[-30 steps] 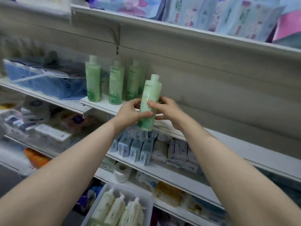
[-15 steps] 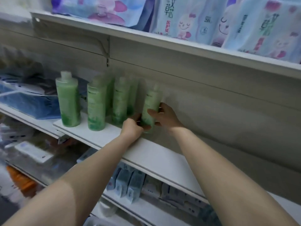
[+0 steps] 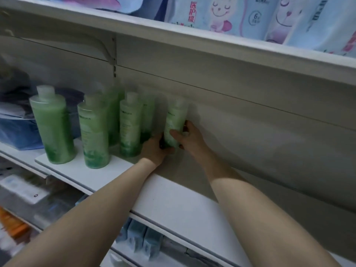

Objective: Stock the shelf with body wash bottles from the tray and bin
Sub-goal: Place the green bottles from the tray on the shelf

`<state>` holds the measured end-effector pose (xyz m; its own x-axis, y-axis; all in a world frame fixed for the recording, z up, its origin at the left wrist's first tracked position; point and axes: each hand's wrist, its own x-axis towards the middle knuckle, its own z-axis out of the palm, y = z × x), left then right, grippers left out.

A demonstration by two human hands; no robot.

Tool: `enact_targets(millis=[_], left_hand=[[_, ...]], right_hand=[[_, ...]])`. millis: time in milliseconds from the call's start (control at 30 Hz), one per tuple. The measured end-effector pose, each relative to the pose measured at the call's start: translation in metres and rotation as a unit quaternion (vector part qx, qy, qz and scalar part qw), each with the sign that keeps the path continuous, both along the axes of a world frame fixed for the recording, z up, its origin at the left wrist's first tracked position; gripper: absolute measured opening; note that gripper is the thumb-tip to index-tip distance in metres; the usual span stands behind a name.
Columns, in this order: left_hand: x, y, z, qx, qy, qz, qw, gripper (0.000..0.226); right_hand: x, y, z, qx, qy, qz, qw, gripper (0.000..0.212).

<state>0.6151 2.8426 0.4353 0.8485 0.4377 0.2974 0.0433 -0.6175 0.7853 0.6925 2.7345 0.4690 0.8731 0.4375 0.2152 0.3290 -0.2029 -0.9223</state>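
Fingers of my right hand (image 3: 189, 138) were curled round the lower half of a green body wash bottle (image 3: 175, 122), thumb across its front, other fingers behind it on the right side. Left hand (image 3: 154, 149) cupped the same bottle at its base from the left, fingers wrapped low; exact fingertip contact was hidden by the bottle. Bottle stood upright between both hands, at the back of the white shelf (image 3: 173, 201), close to the rear panel (image 3: 250, 132). It was blurred, so I couldn't tell if the base was fully down on the board. Just left of it stood a row of matching green bottles (image 3: 131, 126), upright, two deep in places, the nearest one just beside my left hand. Far left, a blue pack (image 3: 17, 132) sat behind the row. Upper shelf (image 3: 212, 43) carried pastel packets (image 3: 221, 14). Below my forearms, small blue boxes (image 3: 142, 237) sat on a lower shelf.
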Motion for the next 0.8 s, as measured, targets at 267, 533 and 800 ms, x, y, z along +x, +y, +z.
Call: enact_targets(millis=[267,533,800], left_hand=[[0.007,0.005,-0.002,0.008,0.007,0.008,1.0,0.054],[0.009,0.003,-0.005,0.015,-0.002,0.057,0.998,0.055],[-0.004,0.006,-0.003,0.03,0.033,0.041,0.998,0.042]], right_hand=[[0.0,0.004,0.003,0.011,0.013,0.014,1.0,0.045],[-0.004,0.009,0.001,0.003,0.023,0.025,0.999,0.047],[-0.015,0.012,0.002,-0.022,0.005,0.004,1.0,0.037]])
